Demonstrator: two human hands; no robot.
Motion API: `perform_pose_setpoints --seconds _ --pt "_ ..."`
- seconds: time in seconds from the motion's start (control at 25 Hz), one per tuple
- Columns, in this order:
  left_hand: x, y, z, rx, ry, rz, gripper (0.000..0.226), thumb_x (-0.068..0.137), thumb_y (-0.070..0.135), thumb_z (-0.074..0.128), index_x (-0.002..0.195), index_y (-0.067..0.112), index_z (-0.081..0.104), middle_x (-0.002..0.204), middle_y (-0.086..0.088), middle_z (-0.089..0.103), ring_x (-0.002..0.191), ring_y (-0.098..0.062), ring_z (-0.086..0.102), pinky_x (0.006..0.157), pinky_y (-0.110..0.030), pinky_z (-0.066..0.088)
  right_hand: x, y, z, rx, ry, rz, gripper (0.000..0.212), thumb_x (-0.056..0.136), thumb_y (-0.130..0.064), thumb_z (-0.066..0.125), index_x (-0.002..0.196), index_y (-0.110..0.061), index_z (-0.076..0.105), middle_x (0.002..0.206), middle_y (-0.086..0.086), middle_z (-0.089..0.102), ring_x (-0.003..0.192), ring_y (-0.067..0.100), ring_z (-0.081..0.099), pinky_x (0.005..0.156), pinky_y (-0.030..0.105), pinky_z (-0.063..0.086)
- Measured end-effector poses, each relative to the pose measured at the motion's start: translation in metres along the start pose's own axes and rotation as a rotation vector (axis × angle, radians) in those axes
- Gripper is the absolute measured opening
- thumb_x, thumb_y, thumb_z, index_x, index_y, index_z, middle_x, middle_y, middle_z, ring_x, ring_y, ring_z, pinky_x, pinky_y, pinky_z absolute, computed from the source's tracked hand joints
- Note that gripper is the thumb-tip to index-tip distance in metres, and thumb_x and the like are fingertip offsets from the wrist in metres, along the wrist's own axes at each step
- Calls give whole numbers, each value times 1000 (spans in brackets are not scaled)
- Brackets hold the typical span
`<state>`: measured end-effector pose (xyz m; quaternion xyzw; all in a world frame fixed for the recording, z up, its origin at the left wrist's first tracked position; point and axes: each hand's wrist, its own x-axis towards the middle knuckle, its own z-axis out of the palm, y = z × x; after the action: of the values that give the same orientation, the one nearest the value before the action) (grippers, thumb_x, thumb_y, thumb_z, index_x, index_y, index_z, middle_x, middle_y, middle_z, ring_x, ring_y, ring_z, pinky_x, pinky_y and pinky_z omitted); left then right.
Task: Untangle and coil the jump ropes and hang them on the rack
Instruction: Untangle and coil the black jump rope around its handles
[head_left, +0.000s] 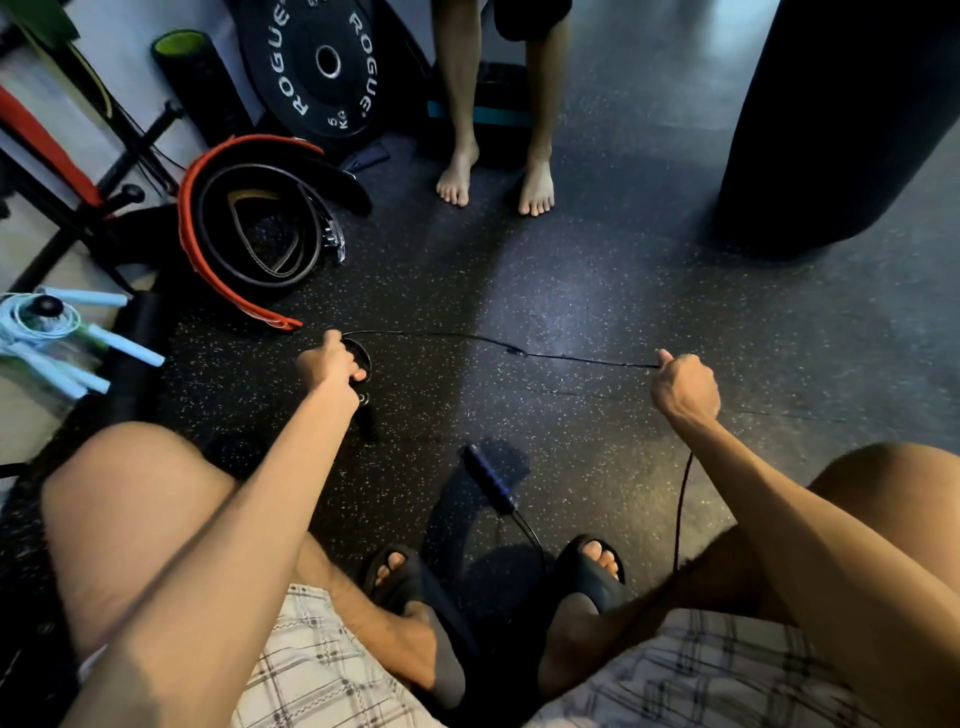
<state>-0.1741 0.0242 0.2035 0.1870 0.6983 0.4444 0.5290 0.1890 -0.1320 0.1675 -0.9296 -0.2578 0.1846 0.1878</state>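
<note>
Rope position: the black jump rope (519, 353) spans between the two hands, just above the speckled rubber floor (597, 280), sagging slightly and bearing a small dark lump near mid-span. Left hand (332, 364): fingers curled round a small coil of the cord; one black handle (365, 418) hangs just below this hand. Right hand (683, 387): clenched into a fist with the thumb on top, pinching the cord where the span ends; from under the fist the cord drops toward the right foot. Second handle (491, 480): lying on the floor between the person's knees, well apart from both hands, its cord running back between the sandalled feet.

Surroundings: coiled lifting belts (260, 228) lie near the left hand, up and to the left; a light-blue jump rope (47, 332) sits at the left edge by a black frame (78, 208). Ahead stand another person's bare feet (493, 179); a dark punching bag (841, 119) bounds the far right. Open floor lies between these and the hands.
</note>
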Motion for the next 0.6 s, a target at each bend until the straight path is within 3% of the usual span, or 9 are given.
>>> perform_pose_setpoints --seconds 0.08,0.2,0.36,0.48,0.6 --pt "-10 -2 5 16 -130 3 25 93 16 54 70 13 45 36 9 36 30 -5 27 38 -17 22 -4 -3 4 -38 -59 -44 45 103 -37 42 115 2 62 117 27 65 105 43 63 89 47 50" --pt "-27 -4 15 70 -341 18 31 94 16 54 66 17 40 38 11 27 33 -5 21 39 -21 19 -12 -16 9 -62 -127 -248 28 97 -17 50 121 -9 63 121 18 66 109 36 63 96 46 51" --pt "-53 -8 27 205 -601 13 38 97 19 52 62 20 35 41 10 22 36 -8 18 44 -25 19 -36 -46 15 190 -330 -592 49 91 3 48 138 -10 52 139 9 56 129 21 53 112 35 41" --pt "-70 -12 34 233 -744 -35 39 98 21 51 61 19 38 45 8 22 39 -8 18 47 -26 18 -54 -68 18 420 -549 -580 39 98 -7 46 136 -13 53 131 4 63 122 15 57 105 32 45" --pt "-83 -10 36 230 -881 -109 41 99 21 47 59 18 39 47 7 20 40 -8 16 46 -25 18 -66 -74 24 408 -594 -627 40 100 -32 55 137 -18 52 130 0 62 119 9 58 103 28 45"
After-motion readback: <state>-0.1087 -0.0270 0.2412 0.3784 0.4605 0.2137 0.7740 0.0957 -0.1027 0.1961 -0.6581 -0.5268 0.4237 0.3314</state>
